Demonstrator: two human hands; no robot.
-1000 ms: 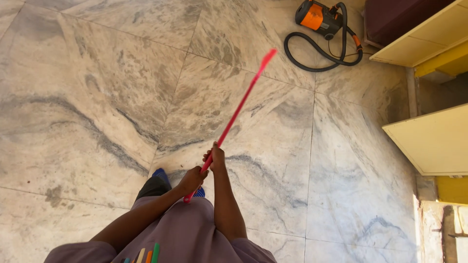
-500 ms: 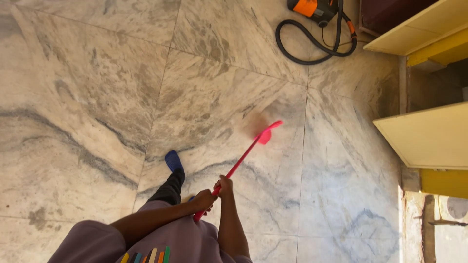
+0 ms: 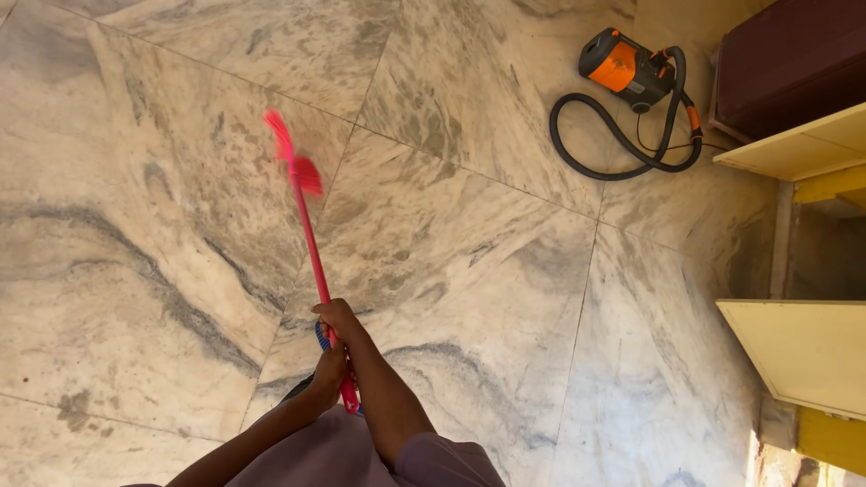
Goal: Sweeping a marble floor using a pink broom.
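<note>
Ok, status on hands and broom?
Left hand and right hand both grip the long pink plastic broom. Head over marble floor. Orange vacuum cleaner well clear.

I see the broom [image 3: 311, 236] reaching ahead and leftward over the floor [image 3: 469, 271], the vacuum cleaner [image 3: 631, 72] far ahead right, and shelves [image 3: 803, 352] along the right.

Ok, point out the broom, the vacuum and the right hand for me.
broom [image 3: 309, 236]: head view, on the pink stick
vacuum [image 3: 622, 67]: head view, on the orange body
right hand [image 3: 337, 317]: head view, on the knuckles gripping the stick
</note>
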